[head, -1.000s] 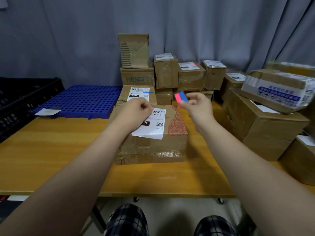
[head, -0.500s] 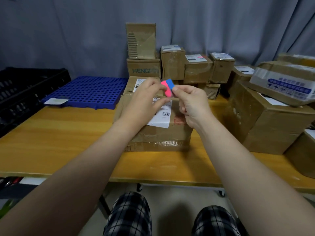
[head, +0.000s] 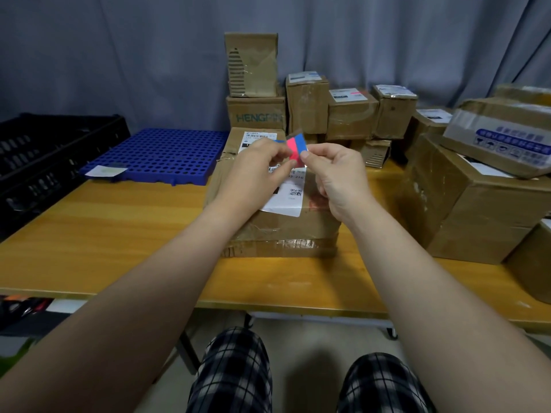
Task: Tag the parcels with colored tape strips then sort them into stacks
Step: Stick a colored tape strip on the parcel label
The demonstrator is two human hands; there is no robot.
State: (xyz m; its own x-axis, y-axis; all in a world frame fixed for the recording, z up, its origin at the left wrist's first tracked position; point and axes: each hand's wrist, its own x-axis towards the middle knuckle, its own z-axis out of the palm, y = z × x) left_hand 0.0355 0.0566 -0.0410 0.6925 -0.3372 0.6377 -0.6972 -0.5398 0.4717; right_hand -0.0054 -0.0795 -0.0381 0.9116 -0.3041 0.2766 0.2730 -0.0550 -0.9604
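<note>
fingers (head: 306, 156) of my right hand (head: 337, 180) pinch the pink-and-blue tape strips (head: 298, 147) just above the parcel (head: 283, 234) on the tabletop (head: 119, 228). my left hand (head: 253, 174), resting on the label (head: 289, 201) a second ago, now pinches their pink edge too, so peeling is probably starting and the parcel is untagged. whether a strip has lifted, i cannot tell.

The left hand (head: 256, 168) and right hand (head: 334, 177) pinch pink and blue tape strips (head: 296, 149) just above the parcel (head: 283, 231) with a white label. Behind the parcel stand more boxes (head: 351, 117). Left of the parcel lies 1 blue tray (head: 161, 153).
</note>
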